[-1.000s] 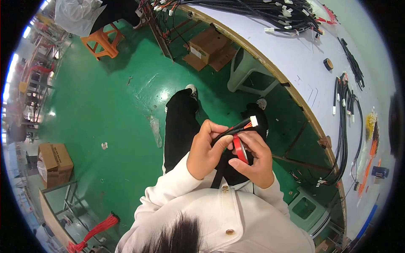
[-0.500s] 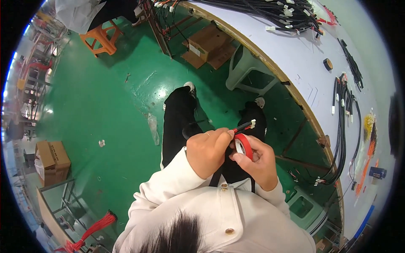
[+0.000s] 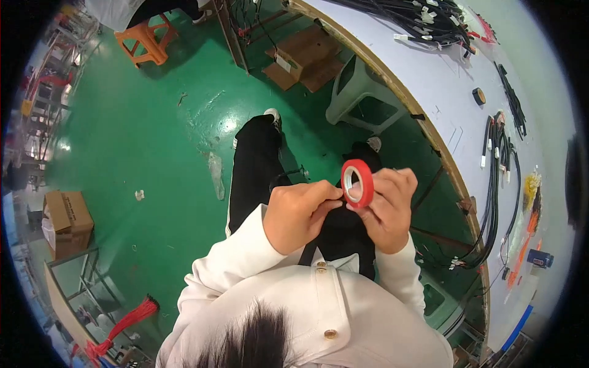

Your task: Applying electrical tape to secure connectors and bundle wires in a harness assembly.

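Over my lap, my right hand [image 3: 388,208] grips a roll of red tape [image 3: 366,184], now turned so that its pale inner ring shows. The roll is held by its lower right side. Just left of it, my left hand [image 3: 300,211] is closed, thumb and fingertips pinched close to the roll's edge. A thin black cable [image 3: 283,178] curves out behind the left hand, with a small end piece pointing up. Most of the cable is hidden by that hand, and what lies between the fingertips is too small to make out.
A white table [image 3: 429,92] curves along the right, bearing black cable bundles [image 3: 496,178] and a black tape roll [image 3: 478,96]. Beneath it are a pale stool [image 3: 362,101] and a cardboard box [image 3: 300,58]. An orange stool [image 3: 144,44] and another box [image 3: 69,221] stand left.
The red tape roll has turned and risen slightly as my right hand lifted its fingers. The white-tipped cable end no longer sticks out to the upper right between my hands.
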